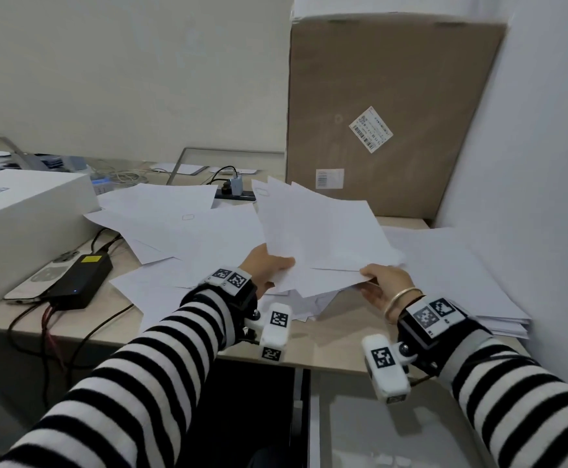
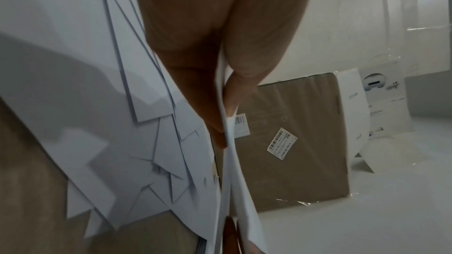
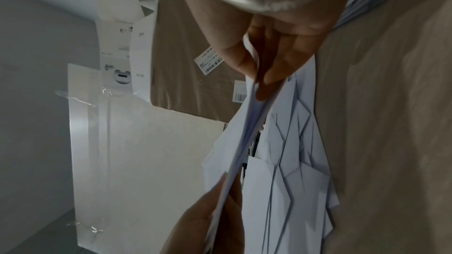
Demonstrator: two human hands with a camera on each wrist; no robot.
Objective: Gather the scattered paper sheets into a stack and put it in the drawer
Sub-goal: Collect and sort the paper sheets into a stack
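White paper sheets (image 1: 323, 231) lifted over the desk (image 1: 329, 336), left hand (image 1: 265, 265) and right hand (image 1: 382, 283) pinching their near edge (lower fingers hidden); scattered sheets (image 1: 181, 231) remain beneath.

No wording can be made out anywhere. The cardboard box (image 1: 390, 116), at the upper right of the head view, carries a white shipping label (image 1: 371, 129) with barcodes and a smaller barcode sticker (image 1: 329, 179); their print is too small to read. Black-and-white square markers (image 1: 230, 278) sit on the wrist bands.
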